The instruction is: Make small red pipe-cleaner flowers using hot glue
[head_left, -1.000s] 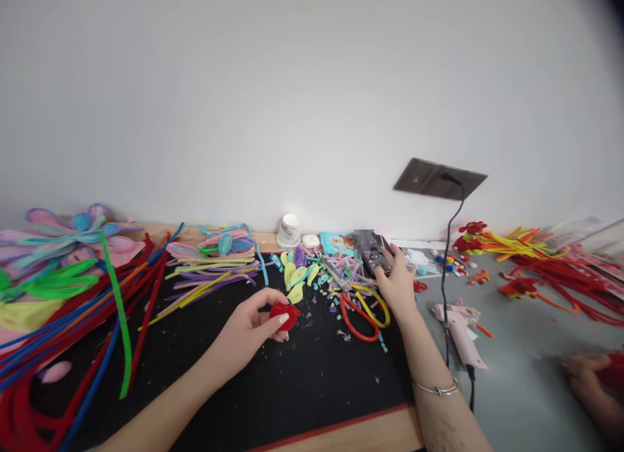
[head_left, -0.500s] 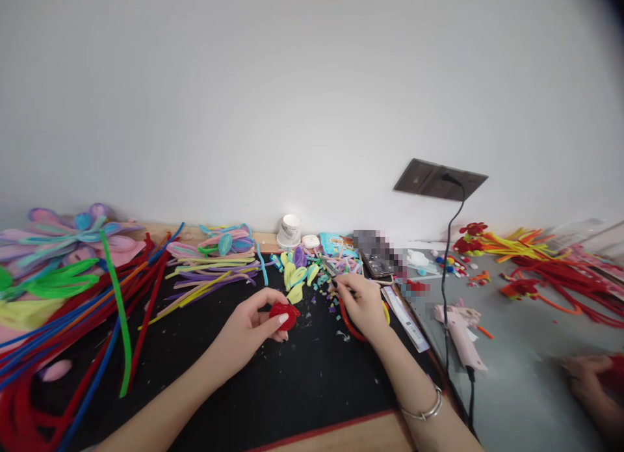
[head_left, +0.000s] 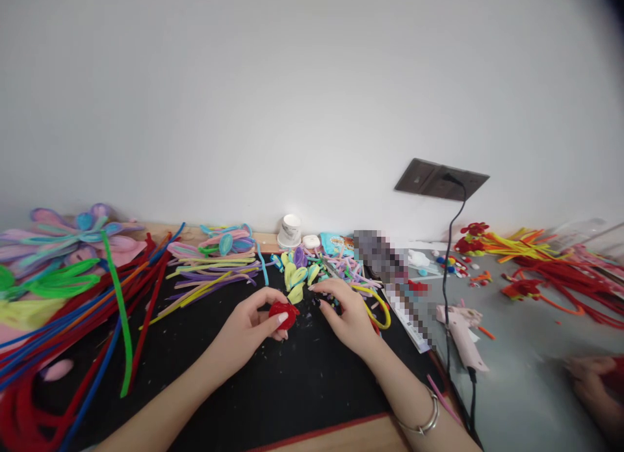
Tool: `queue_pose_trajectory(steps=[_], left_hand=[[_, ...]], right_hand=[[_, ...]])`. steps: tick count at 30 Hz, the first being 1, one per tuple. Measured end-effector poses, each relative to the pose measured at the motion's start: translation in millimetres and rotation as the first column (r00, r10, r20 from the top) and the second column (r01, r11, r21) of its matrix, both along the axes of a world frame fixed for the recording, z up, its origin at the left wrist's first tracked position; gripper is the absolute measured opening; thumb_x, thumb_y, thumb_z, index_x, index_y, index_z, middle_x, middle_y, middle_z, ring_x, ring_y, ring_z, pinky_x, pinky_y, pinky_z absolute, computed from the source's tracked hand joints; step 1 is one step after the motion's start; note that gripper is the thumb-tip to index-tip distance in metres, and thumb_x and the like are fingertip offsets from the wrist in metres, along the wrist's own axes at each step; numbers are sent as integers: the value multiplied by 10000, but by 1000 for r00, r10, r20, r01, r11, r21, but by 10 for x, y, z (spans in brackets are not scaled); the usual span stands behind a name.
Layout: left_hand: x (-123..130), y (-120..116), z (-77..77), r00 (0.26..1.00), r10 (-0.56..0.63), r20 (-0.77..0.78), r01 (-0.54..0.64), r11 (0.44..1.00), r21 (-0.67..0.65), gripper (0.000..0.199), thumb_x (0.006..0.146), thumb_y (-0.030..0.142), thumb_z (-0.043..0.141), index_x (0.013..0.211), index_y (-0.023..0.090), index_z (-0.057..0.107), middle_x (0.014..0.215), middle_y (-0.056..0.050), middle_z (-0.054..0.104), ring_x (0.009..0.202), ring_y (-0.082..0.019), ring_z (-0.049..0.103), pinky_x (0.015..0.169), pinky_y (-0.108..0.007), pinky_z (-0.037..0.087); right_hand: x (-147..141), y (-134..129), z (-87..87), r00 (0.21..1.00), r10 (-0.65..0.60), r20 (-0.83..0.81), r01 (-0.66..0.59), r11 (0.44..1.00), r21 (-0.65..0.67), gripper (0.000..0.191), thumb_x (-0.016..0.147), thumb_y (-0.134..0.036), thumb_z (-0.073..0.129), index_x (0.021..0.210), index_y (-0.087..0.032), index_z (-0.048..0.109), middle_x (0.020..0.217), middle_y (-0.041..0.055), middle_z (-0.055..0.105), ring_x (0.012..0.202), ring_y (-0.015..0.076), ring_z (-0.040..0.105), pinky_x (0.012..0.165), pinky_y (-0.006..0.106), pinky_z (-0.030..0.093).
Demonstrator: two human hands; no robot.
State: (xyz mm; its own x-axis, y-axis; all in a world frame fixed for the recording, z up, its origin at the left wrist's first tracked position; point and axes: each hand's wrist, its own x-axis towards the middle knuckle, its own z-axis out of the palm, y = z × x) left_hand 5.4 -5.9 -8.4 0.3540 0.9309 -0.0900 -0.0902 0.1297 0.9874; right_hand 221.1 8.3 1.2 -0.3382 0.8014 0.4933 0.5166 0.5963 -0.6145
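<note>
A red fuzzy piece, rolled into a rounded shape, is pinched between the thumb and fingers of my left hand. To its right, my right hand is over the black mat with fingers curved and apart, holding nothing I can see. Close behind and beside it is a yellow-and-red looped handle, apparently of scissors, partly hidden by the hand. Yellow-green pipe cleaner petals lie just beyond both hands, beside a heap of short pastel pipe cleaner pieces.
Long pipe cleaners cover the left side. Pastel strips lie at the mat's back. A white cup stands by the wall. On the grey table, right, are a corded glue gun, red pipe cleaners and another person's hand.
My right hand has moved left off the looped handle, toward the red piece, and its fingers have spread. My left hand keeps its hold in nearly the same place.
</note>
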Motion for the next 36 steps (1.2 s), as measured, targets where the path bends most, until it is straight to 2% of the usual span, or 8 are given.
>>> queue_pose_trajectory(steps=[5,10,16,26,36], left_hand=[[6,12,4,1000,9,-8,-9,1000,-3,151,800,225,594,931,181,535,776,20,627,639,-120,628,614,-261,510],[10,9,3,1000,7,-3,-7,1000,-6,160,793,228,598,933,182,536,767,20,627,637,-124,630,608,-263,512],[14,-6,24,1000,12,-16,-13,1000,-13,159,792,228,599,929,180,534,766,20,630,635,-123,630,608,-261,512],[5,8,11,1000,10,-20,-11,1000,-6,160,795,227,595,934,180,531,750,21,638,628,-122,633,604,-257,513],[13,-4,40,1000,15,-10,-16,1000,-18,157,784,232,604,919,181,541,737,22,638,627,-124,628,601,-253,508]], right_hand=[[-3,11,-79,993,-78,-92,65,989,-134,207,769,-87,554,940,-205,558,924,51,634,884,186,617,814,336,493],[-37,26,-146,960,-56,-275,-12,971,-240,296,748,-82,560,1004,-212,485,870,20,572,731,134,621,708,283,518],[-57,20,-146,946,-25,-322,-74,954,-292,330,760,-96,553,1055,-218,469,905,30,561,659,100,583,604,241,489],[-39,15,-117,974,6,-225,-65,964,-258,411,756,-68,531,1126,-238,477,821,-11,522,537,71,448,491,205,359],[-26,1,-95,992,-5,-127,-26,969,-244,492,764,-85,527,1235,-225,490,753,-29,482,511,66,355,475,201,317]])
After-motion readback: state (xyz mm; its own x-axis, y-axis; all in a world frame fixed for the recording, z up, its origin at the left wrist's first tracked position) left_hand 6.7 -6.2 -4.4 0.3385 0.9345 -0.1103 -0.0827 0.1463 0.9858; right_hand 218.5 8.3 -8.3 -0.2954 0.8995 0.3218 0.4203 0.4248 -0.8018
